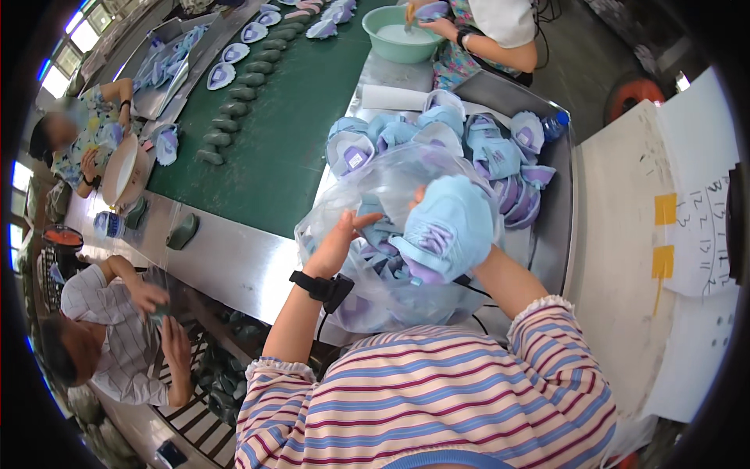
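My right hand [418, 196] holds a light blue shoe upper [451, 223] with purple laces above an open clear plastic bag [324, 207]. The upper hides most of that hand; only some fingertips and the wrist show around it. Just left of the upper, my left hand [341, 239] has its fingers stretched apart, with nothing in them. Below both hands, the bag contains more blue and purple uppers [371, 301].
More uppers [496, 148] are heaped on the metal table beyond the bag. A green conveyor belt [289, 133] carries rows of dark shoe lasts [242, 94] and uppers. A co-worker's hand [441, 27] is near a green basin [402, 47]; two other people work at left.
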Available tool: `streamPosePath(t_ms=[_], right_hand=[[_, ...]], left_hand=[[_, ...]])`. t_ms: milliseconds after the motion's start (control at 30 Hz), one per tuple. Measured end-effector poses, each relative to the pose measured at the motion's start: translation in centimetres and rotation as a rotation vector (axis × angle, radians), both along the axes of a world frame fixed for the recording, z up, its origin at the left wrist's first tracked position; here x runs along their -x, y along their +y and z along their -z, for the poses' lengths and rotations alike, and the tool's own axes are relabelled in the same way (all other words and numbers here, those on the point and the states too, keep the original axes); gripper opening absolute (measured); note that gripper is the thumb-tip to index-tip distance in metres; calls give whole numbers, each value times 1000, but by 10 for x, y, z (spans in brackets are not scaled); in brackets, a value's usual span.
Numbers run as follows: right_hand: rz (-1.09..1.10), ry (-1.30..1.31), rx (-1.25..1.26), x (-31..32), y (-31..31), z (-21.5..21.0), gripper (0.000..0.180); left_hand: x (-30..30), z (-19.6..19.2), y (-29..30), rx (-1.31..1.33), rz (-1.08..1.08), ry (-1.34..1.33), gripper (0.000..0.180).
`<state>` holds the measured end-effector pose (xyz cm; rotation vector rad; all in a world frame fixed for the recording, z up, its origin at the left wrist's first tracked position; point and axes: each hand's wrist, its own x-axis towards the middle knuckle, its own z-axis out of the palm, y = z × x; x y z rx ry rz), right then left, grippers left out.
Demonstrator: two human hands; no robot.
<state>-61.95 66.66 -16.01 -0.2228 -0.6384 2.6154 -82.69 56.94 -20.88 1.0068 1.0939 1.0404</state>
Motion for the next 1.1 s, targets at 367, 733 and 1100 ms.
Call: streamPosePath(t_ms=[367, 733, 1100], right_hand=[[-51, -104, -327, 21, 24, 79, 37], [189, -761, -1173, 18, 7, 7, 67], [256, -401, 320, -5, 14, 47, 57]], left_hand=[[-29, 8, 10, -160, -108, -81, 68], [-23, -10, 10, 72, -605, -245, 30], [25, 34, -7, -87, -632, -801, 7]])
